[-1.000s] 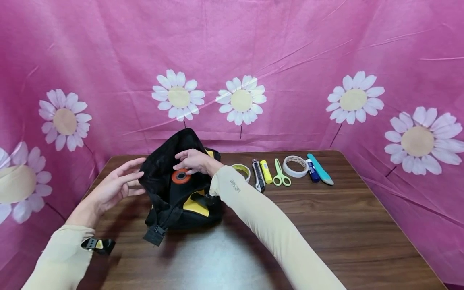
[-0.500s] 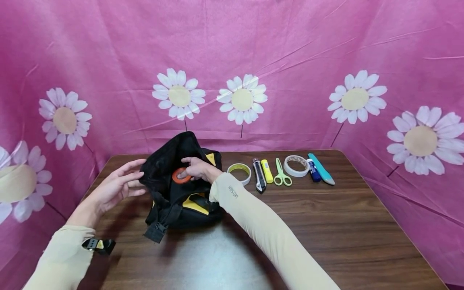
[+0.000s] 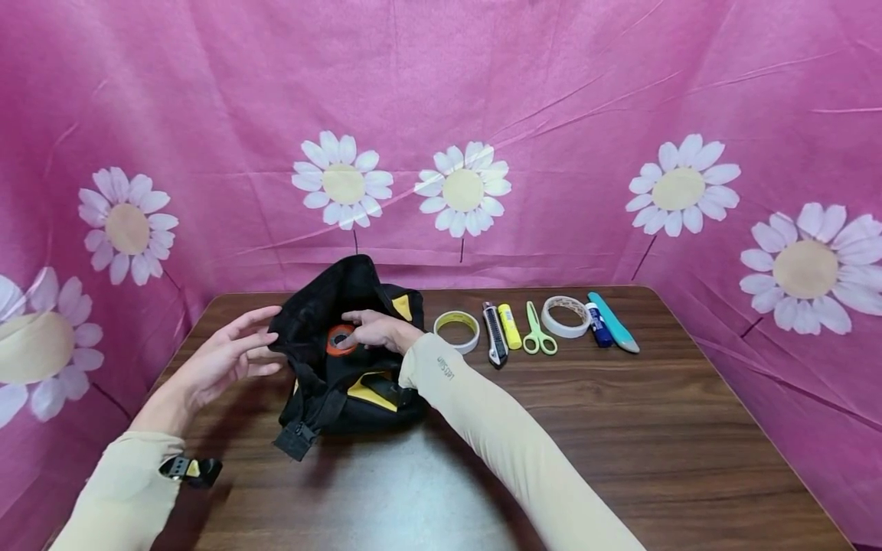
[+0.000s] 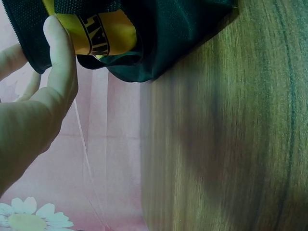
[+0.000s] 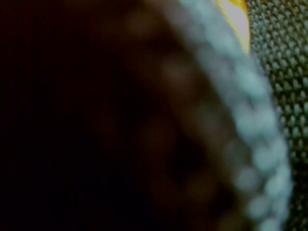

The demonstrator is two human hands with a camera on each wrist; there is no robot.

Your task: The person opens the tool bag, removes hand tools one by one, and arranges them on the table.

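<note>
A black tool bag (image 3: 344,417) with yellow patches sits on the table, its mouth open. My left hand (image 3: 223,356) pinches the bag's left rim; in the left wrist view, the thumb (image 4: 61,53) lies on one side of the zippered edge, with fingers behind it. Inside the bag shows an orange disc (image 3: 335,346) with a dark, ringed centre. My right hand (image 3: 379,330) reaches into the bag from the right, fingers extended, its thumb overlapping the disc's right side. The right wrist view is mostly dark, with blurred zipper teeth (image 5: 255,120) beside woven black fabric.
Right of the bag, in a row, lie a yellow-lined tape roll (image 3: 458,332), a utility knife (image 3: 494,334), a yellow stick (image 3: 509,326), green scissors (image 3: 536,330), a white tape roll (image 3: 565,330), a blue glue stick (image 3: 598,324) and a turquoise cutter (image 3: 615,324).
My right hand has moved down into the bag, to the orange disc, and then slightly off its centre. The left hand stays at the rim.
</note>
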